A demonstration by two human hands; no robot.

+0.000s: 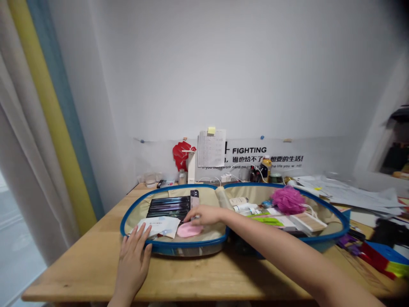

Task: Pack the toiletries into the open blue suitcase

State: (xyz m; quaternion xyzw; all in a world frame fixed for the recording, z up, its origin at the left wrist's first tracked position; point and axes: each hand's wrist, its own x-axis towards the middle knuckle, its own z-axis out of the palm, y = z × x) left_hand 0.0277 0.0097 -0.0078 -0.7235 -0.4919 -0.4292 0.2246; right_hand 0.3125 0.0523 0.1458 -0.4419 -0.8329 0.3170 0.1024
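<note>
Curling my right hand [206, 214] by the pink item [189, 230] — grip unclear — I judge it soft, light, best pinched at its near edge; my left hand [136, 251] spreads wide.

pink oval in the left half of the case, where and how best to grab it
Probably by its rounded right edge, pinched from the right: the pink oval looks flat and bare lining borders that edge, while the white packet crowds its left.
</note>
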